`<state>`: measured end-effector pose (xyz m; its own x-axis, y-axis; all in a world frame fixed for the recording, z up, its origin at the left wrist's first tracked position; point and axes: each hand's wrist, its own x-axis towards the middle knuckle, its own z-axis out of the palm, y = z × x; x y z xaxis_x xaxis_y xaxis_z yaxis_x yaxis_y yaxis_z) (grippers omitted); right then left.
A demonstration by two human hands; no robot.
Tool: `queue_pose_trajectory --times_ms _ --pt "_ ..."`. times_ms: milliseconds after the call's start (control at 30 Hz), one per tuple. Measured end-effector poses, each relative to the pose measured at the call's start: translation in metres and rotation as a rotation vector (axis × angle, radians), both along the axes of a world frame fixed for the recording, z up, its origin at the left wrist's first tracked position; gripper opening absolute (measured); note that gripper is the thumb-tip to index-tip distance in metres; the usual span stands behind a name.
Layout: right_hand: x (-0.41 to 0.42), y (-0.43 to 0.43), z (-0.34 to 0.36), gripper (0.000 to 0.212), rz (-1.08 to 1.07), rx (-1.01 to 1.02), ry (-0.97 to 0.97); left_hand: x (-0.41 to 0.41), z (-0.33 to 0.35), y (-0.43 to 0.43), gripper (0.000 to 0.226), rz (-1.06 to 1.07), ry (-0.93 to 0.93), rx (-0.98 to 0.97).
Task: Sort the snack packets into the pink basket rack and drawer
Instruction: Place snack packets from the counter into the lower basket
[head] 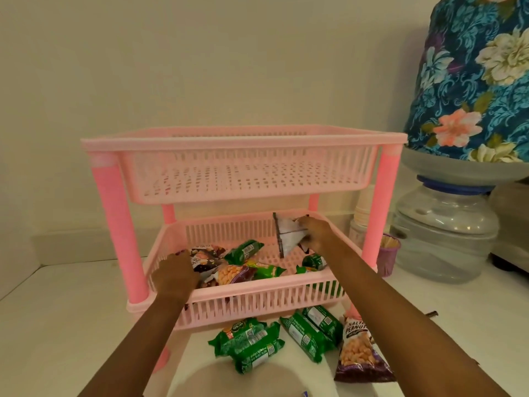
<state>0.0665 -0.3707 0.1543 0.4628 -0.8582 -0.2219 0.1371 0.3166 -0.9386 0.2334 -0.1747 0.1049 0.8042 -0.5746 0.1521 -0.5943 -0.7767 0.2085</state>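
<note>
The pink basket rack (108, 224) stands on a white counter. Its upper basket (246, 184) looks empty. The lower basket (257, 296) is pulled forward like a drawer and holds several packets: green ones (243, 251) and a peanut packet (232, 275). My right hand (317, 234) is inside it at the back right, shut on a silver-white packet (286, 236) held upright. My left hand (174, 275) rests on the left of the drawer, fingers on a dark packet (204, 260). In front lie green packets (249, 343) (310, 329) and a salted peanuts packet (357, 352).
A water dispenser jug (440, 239) under a floral cover (472, 81) stands at the right. A purple holder (388, 255) and stacked paper cups (363, 213) sit behind the rack's right leg. The wall is close behind. A small dark object (430, 314) lies on the counter at right.
</note>
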Motion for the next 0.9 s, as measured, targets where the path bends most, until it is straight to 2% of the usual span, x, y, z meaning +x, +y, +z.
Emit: queue_pose_trajectory --times_ms 67,133,167,233,367,467,533,667,800,900 --pt "0.007 -0.006 -0.005 0.013 -0.015 -0.026 -0.032 0.002 -0.001 -0.002 0.048 -0.011 -0.015 -0.011" --pt "0.01 -0.01 -0.015 0.035 -0.011 -0.102 0.035 0.003 -0.002 -0.002 0.043 -0.017 -0.03 -0.055" --pt "0.01 -0.009 -0.02 0.037 -0.029 -0.138 0.075 0.003 -0.002 -0.002 0.04 -0.021 -0.04 -0.086" --pt "0.007 -0.003 -0.03 0.031 -0.074 -0.201 0.13 0.001 -0.003 -0.001 0.034 -0.04 -0.087 -0.158" --pt "-0.02 0.02 -0.036 0.023 -0.206 -0.581 0.165 -0.008 -0.006 0.004 0.033 -0.137 -0.175 -0.39" --pt "-0.046 0.046 -0.034 0.024 -0.218 -0.758 0.162 -0.022 -0.012 0.012 0.038 -0.181 -0.169 -0.476" --pt "-0.063 0.064 -0.037 0.025 -0.171 -0.815 0.16 -0.037 -0.018 0.02 0.039 -0.251 -0.183 -0.479" --pt "-0.096 0.102 -0.055 0.035 0.019 -0.869 0.259 -0.064 -0.038 0.04 0.038 -0.441 -0.324 -0.471" --pt "-0.121 0.137 -0.085 0.016 0.234 -1.016 0.421 -0.079 -0.054 0.053 0.048 -0.434 -0.198 -0.371" --pt "-0.136 0.155 -0.102 0.018 0.436 -1.1 0.533 -0.094 -0.06 0.06 0.057 -0.438 -0.123 -0.312"
